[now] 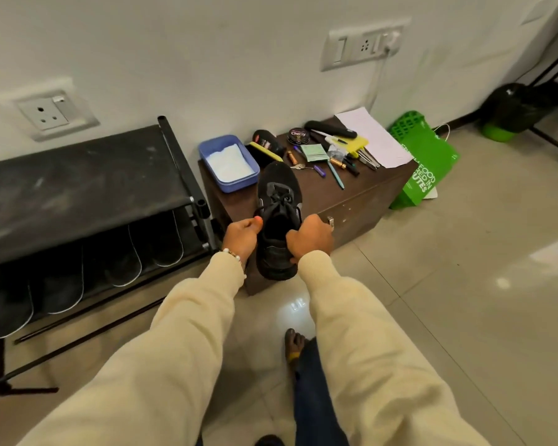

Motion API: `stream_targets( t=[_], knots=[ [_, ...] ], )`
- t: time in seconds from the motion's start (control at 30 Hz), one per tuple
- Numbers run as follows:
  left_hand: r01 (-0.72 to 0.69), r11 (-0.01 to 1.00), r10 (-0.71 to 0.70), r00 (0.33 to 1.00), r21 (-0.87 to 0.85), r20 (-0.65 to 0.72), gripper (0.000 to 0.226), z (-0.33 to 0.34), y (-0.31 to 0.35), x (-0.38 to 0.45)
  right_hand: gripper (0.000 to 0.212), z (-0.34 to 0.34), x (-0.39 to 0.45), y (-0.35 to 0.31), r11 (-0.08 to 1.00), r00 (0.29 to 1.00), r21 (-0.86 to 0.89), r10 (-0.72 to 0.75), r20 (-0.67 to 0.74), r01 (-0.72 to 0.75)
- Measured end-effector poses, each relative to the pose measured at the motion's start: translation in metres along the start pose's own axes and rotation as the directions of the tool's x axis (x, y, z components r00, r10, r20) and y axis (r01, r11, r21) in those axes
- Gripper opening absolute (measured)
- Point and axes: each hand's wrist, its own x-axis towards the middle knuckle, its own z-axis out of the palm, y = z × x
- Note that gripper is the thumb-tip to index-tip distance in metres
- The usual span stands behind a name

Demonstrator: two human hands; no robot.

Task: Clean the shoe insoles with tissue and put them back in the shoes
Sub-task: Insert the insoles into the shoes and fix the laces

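Both hands gripping black shoe [279, 217] by its collar, left hand [243, 235], right hand [310, 239], over brown surface [351, 194]. At 11 o'clock, blue tray [227, 162] of tissue; at 1 o'clock, pens [335, 173], polish tin [298, 135].

Head-worn view, forward and down.

The shoe's [279, 201] inside is dark, so whether an insole lies there cannot be told. The right hand's [310, 236] fingers are hidden behind the collar. The small items [332, 156] on the table [351, 201] blur together.
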Motion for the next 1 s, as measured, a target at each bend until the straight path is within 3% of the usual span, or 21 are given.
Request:
stream_targets(
  t=[0.1, 0.3, 0.4, 0.47, 0.57, 0.63, 0.7, 0.8, 1.0],
  knots=[
    [-0.019, 0.998, 0.02, 1.0, 0.064, -0.007, 0.028, 0.002, -0.009, 0.024, 0.027, 0.012, 0.018, -0.003, 1.0, 1.0, -0.027, -0.01, 0.004, 0.011],
    [-0.094, 0.984, 0.107, 0.99, 0.15, -0.086, 0.031, 0.009, -0.018, 0.056, 0.012, 0.03, 0.043, 0.003, 0.997, 0.998, -0.067, -0.048, -0.036, 0.045],
    [-0.114, 0.959, 0.159, 0.974, 0.258, -0.163, 0.041, 0.008, -0.02, 0.062, 0.021, 0.028, 0.05, 0.006, 0.99, 0.997, -0.124, -0.071, 0.016, 0.073],
    [-0.126, 0.938, 0.211, 0.947, 0.324, -0.244, 0.037, 0.007, -0.019, 0.067, 0.031, 0.021, 0.059, 0.009, 0.986, 0.997, -0.152, -0.054, 0.064, 0.063],
    [-0.191, 0.924, 0.297, 0.904, 0.332, -0.307, 0.028, 0.008, -0.004, 0.07, 0.044, 0.008, 0.077, 0.011, 0.994, 0.997, -0.092, -0.069, -0.034, 0.065],
    [-0.293, 0.879, 0.395, 0.889, 0.376, -0.231, 0.022, 0.013, 0.009, 0.073, 0.04, 0.004, 0.09, 0.01, 0.985, 0.974, 0.023, -0.162, -0.158, 0.168],
    [-0.368, 0.829, 0.453, 0.884, 0.421, -0.119, 0.017, 0.017, 0.016, 0.079, 0.027, 0.008, 0.102, 0.008, 0.961, 0.96, 0.145, -0.208, -0.185, 0.236],
    [-0.384, 0.814, 0.429, 0.903, 0.437, -0.005, 0.02, 0.02, 0.013, 0.094, 0.012, 0.022, 0.118, 0.005, 0.936, 0.972, 0.266, -0.213, -0.095, 0.231],
    [-0.381, 0.839, 0.399, 0.916, 0.389, 0.036, 0.022, 0.021, 0.015, 0.112, 0.017, 0.033, 0.135, 0.003, 0.938, 0.969, 0.252, -0.245, 0.004, 0.237]
  ],
)
